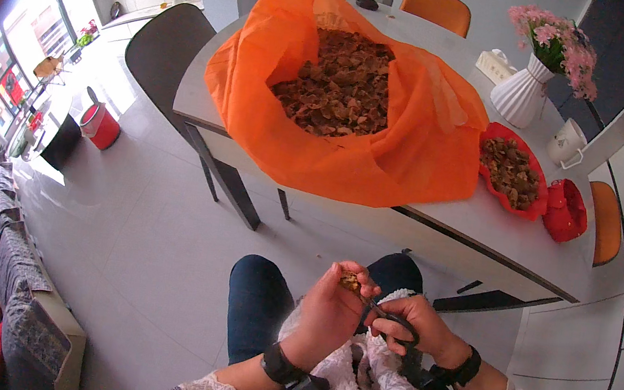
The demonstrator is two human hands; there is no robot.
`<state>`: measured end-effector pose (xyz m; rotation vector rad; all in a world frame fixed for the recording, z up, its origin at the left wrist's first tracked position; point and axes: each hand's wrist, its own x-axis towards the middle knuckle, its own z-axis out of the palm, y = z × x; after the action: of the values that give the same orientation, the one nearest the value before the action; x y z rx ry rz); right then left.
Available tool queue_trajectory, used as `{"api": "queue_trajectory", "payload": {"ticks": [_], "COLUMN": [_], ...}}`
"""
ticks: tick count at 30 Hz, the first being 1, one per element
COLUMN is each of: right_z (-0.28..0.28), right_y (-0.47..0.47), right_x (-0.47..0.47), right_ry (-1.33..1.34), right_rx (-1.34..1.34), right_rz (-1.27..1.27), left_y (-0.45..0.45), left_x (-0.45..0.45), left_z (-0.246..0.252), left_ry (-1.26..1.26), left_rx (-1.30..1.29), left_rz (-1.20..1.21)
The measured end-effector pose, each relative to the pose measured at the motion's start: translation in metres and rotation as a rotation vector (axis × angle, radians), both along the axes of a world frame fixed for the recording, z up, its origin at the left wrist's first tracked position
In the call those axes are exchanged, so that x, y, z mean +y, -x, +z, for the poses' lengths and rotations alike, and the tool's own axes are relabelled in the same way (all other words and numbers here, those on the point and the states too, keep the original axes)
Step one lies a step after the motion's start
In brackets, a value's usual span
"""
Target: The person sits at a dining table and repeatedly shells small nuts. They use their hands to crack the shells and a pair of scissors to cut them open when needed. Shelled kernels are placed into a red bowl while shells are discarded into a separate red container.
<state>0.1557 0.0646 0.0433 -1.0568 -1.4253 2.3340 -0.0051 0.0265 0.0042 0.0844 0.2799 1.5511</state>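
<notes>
My left hand [335, 306] holds a small brown, dried piece [350, 281] between thumb and fingers above my lap. Black-handled scissors [404, 326] are in my right hand [418, 330], their tip against or close beside that piece; whether the blades are apart is too small to tell. Beyond my hands, a large orange fabric bag [316, 165] stands on the table with its mouth wide, full of brown dried pieces [338, 91]. To its right, a red scalloped dish [539, 206] holds similar, lighter brown pieces [509, 172].
A small red container [565, 213] stands beside the dish on the table [558, 271]. Behind are a white mug [566, 144], a white vase [520, 95] with pink flowers and a tissue box [494, 66]. A dark chair [158, 54] stands left; the table edge runs just beyond my knees.
</notes>
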Motion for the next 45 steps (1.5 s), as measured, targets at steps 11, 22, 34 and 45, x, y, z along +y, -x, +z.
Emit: {"api": "queue_trajectory", "payload": {"ticks": [11,22,34,45], "right_z": [0.003,0.016,0.030,0.030], "right_y": [-0.002,-0.005,-0.007,-0.005], "right_x": [0.004,0.008,0.002,0.003], "right_ry": [-0.196,-0.220,-0.039,-0.091], "right_rx": [-0.157,-0.185,-0.133,-0.131], "right_rz": [0.136,0.167,0.005,0.061], "left_y": [0.008,0.008,0.008,0.006], "left_x": [-0.002,0.000,-0.004,-0.004], "left_z": [-0.006,-0.002,-0.009,-0.008], "left_ry": [-0.043,-0.079,-0.072,-0.043], "left_rx": [-0.143,-0.170,-0.075,-0.042], "left_rz": [-0.144,-0.128,-0.099,-0.134]}}
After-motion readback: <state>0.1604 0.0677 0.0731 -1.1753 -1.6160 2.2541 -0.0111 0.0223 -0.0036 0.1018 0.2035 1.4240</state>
